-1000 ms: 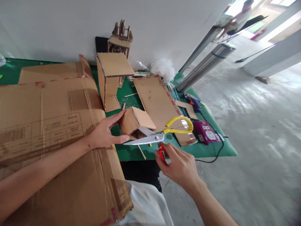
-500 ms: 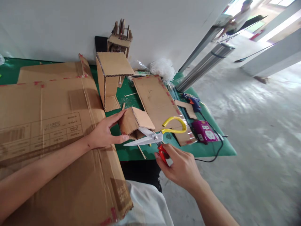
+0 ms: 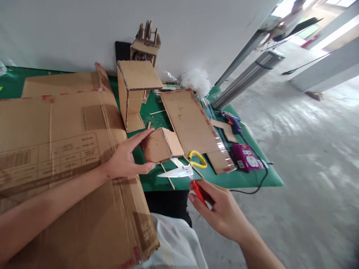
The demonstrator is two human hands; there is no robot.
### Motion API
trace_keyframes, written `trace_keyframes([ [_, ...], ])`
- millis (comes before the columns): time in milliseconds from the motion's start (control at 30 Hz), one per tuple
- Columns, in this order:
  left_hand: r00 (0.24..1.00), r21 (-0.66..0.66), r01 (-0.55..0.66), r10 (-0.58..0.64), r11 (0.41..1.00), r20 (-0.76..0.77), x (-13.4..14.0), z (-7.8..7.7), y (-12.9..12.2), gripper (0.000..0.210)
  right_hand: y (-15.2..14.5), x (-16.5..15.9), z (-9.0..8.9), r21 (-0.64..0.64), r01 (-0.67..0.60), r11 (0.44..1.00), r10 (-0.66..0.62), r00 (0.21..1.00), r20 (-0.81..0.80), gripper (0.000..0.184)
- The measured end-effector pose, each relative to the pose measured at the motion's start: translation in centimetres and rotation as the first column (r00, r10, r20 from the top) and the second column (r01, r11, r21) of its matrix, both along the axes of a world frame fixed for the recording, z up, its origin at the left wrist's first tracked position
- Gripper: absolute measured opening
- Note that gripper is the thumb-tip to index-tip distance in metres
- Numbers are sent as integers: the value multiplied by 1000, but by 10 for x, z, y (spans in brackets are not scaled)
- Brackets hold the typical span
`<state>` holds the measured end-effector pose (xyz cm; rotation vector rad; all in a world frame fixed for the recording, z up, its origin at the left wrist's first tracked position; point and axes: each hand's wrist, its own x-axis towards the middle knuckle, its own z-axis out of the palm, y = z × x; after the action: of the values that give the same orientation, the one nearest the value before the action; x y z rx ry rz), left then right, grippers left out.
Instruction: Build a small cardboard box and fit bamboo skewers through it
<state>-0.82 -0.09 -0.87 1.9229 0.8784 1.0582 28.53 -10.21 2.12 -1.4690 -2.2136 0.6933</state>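
Observation:
My left hand (image 3: 130, 157) grips a small folded cardboard box (image 3: 157, 146) at its left side, thumb at the near edge and fingers at the far edge. The box is tilted above the green tabletop. In my right hand (image 3: 221, 205) is a pair of scissors (image 3: 179, 172) with one red handle and one yellow handle. My fingers are closed round the red handle, while the yellow one stands free. The blades are spread, with one pointing left and the other up against the lower edge of the box.
A large flattened carton (image 3: 56, 157) covers the left of the green table (image 3: 252, 164). Behind are a taller cardboard frame (image 3: 140, 74) and a cardboard model (image 3: 146, 46). To the right lie a cardboard sheet (image 3: 190, 123), a glue gun (image 3: 231, 121) and a purple power box (image 3: 246, 157) with a cable.
The small box has tipped, so its open underside no longer shows. The scissors have turned in my right hand, with the yellow handle now lower and farther left.

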Motion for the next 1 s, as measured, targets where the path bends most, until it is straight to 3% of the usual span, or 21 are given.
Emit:
trace_keyframes([
  [133,998,22,7,-6,1000,-68,0,2,-2,94,-6,4,0,-59,9,998,-9,1000,1,22],
  [333,983,-24,-97,99,995,151,-1,-5,8,83,-11,13,-9,17,62,998,-63,997,40,23],
  [467,987,111,-156,158,982,-17,-1,-1,7,85,-13,30,-20,-11,134,991,-134,987,-83,16],
  [633,970,302,-172,215,938,-115,2,7,0,91,-4,46,-30,145,291,946,-266,949,-168,20],
  [767,978,322,-136,179,937,-109,3,3,-2,89,12,48,-29,302,320,898,-308,947,-88,22],
  [900,969,281,-50,114,958,-218,2,6,-2,83,32,53,-15,525,181,831,-254,965,71,14],
  [1000,934,191,31,40,981,-356,2,14,-2,79,48,59,7,695,-64,716,-177,947,269,14],
])
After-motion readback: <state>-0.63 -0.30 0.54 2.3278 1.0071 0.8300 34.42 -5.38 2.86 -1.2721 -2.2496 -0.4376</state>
